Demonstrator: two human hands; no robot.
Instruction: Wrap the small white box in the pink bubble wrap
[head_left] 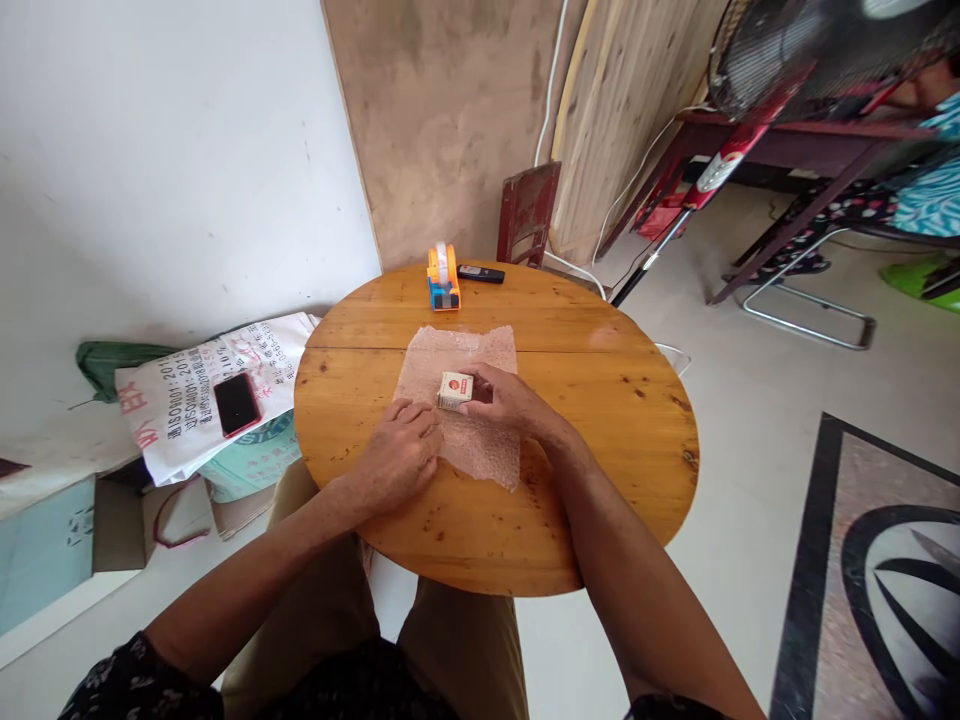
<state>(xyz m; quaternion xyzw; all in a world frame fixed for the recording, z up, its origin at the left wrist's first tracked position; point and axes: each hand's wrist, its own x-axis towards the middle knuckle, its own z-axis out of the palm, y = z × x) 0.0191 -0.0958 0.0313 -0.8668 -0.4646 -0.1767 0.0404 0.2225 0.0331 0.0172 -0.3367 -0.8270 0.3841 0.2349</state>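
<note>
A sheet of bubble wrap [480, 450] lies spread on the round wooden table [600, 420]. Over its middle is a small white cardboard box [456, 390] with a red and orange print. My right hand [510, 400] grips this box from the right, thumb on the near side and fingers on the far side. Down at the wrap's left edge, my left hand [401, 450] has its fingers bent and closed on the sheet, close to the box; its thumb is hidden beneath the hand.
Behind the wrap stand an orange and blue tape dispenser [444, 278] and a black remote-like object [481, 273]. At left, a phone [237, 404] lies on printed sacks [187, 400]. A small red chair [529, 215] and a standing fan [720, 170] are beyond. Someone sits far right.
</note>
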